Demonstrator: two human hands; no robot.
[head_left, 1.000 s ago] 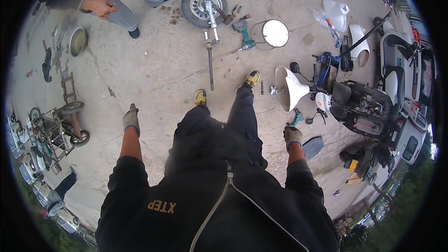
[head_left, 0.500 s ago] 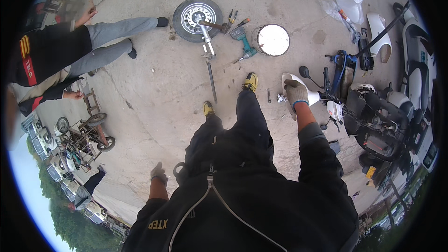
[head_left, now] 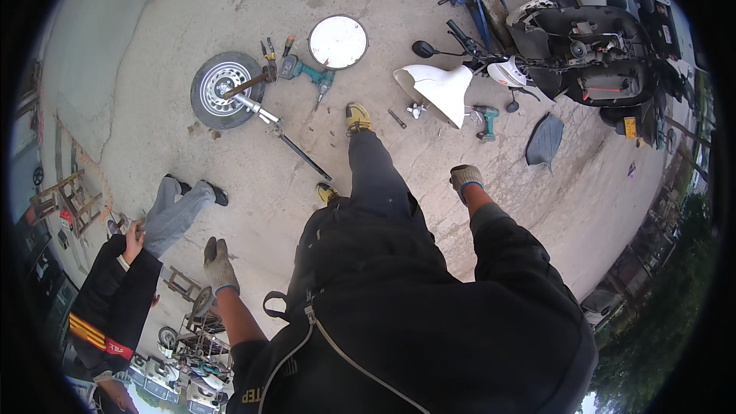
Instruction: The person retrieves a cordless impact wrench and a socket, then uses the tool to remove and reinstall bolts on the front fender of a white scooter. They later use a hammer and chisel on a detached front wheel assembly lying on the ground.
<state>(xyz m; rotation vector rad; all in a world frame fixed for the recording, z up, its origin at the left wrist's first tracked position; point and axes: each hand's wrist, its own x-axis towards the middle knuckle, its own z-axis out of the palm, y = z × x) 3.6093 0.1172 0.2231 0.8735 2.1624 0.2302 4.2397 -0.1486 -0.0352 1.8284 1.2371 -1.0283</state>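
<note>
Drill (head_left: 490, 119), green, lies on the ground (head_left: 552, 215) beside the white panel (head_left: 434, 84), near the right hand (head_left: 465, 178); whether this curled grip is closed, I cannot tell. The left hand (head_left: 221, 267) has its grip slightly spread.

Beige-grey gloves (head_left: 221, 268) with blue cuffs (head_left: 471, 186), teal-and-black drills (head_left: 487, 124), dark blue-grey panel (head_left: 544, 139), white curved cover (head_left: 435, 90), round white lid (head_left: 338, 42), black tyre (head_left: 247, 63), silver wheel (head_left: 211, 100), yellow shoes (head_left: 356, 117), black jacket (head_left: 115, 299) with yellow stripes (head_left: 86, 331), grey floor (head_left: 192, 15)
</note>
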